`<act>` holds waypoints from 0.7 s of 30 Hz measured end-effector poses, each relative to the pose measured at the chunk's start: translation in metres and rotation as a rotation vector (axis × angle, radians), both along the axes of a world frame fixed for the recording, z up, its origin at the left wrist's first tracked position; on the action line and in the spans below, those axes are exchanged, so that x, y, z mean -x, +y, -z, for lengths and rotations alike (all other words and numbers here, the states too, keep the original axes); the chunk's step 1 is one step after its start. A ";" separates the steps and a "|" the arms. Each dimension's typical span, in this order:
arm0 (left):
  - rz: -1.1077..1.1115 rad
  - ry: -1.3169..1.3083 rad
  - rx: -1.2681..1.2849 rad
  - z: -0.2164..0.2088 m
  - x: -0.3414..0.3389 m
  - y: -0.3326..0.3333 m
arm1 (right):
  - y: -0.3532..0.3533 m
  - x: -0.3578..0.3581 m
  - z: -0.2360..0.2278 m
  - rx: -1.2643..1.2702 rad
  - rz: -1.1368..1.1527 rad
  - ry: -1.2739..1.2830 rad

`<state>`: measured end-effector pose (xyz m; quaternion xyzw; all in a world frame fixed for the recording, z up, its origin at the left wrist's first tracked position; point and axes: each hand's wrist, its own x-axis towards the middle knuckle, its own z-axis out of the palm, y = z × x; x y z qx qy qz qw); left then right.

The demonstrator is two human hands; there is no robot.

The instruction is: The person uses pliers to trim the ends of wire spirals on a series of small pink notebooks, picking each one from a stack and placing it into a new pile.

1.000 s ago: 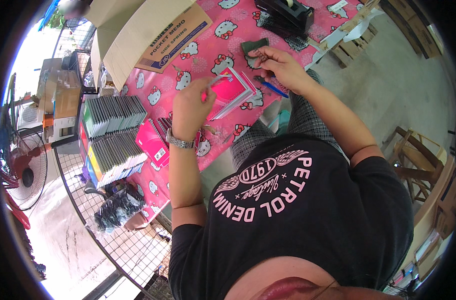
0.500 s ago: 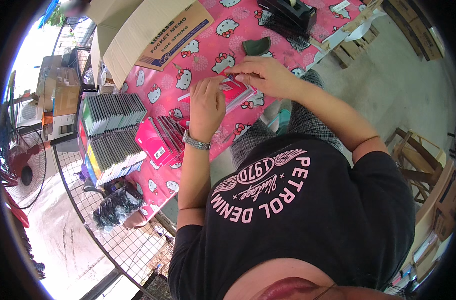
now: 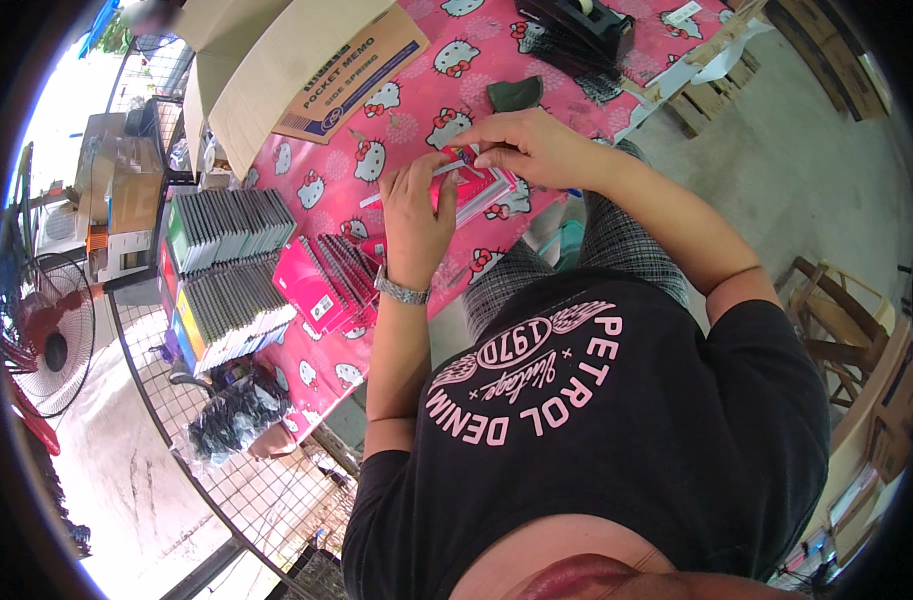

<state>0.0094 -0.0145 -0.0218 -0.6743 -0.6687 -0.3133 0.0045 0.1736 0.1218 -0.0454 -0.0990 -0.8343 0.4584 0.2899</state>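
A small pink-red notebook [image 3: 477,188] lies on the table between my hands, with pale page edges along its near side. My left hand [image 3: 417,225], with a metal watch at the wrist, bends its fingers over the notebook's left end. A thin white strip [image 3: 370,201] sticks out to the left from under those fingers. My right hand [image 3: 539,148] reaches in from the right, with index finger and thumb closed on the notebook's far edge. Beside my left wrist, several pink spiral notebooks [image 3: 322,285] lie fanned out.
Rows of spiral notebooks [image 3: 232,228] stand at the left of the pink patterned tablecloth [image 3: 402,128]. An open cardboard box [image 3: 347,85] is at the far left. Beyond my right hand lie a dark green piece [image 3: 516,94] and a black tape dispenser [image 3: 587,28]. A fan [image 3: 55,335] stands far left.
Both hands stay at the notebook. My left hand has shifted slightly right, and the right fingers have moved a little over the notebook's far edge.
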 end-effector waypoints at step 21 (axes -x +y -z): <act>0.032 0.084 0.056 -0.002 -0.006 -0.013 | -0.004 0.005 -0.020 0.240 -0.064 -0.305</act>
